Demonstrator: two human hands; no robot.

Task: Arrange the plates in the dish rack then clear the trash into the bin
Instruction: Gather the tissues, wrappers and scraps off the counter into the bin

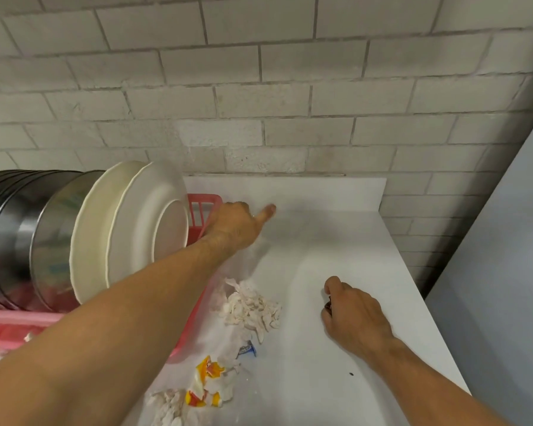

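Two white ceramic plates stood on edge in the pink plastic dish rack, beside round steel plates. The left hand was at the rack's far corner with its thumb out. Its fingers were hidden, so I cannot tell whether it gripped anything. The right hand pinched a small dark scrap on the white bench, near crumpled white tissue and yellow-orange wrappers.

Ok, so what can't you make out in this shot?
1. Head view, small dark item in the grip of the right hand: mostly covered by its curled fingers, unidentifiable.
2. Head view, left hand by the pink dish rack: its fingers are hidden behind the hand itself, so any hold is unclear.
3. Head view, steel plates: cut off by the left edge.
4. The bin: out of frame.
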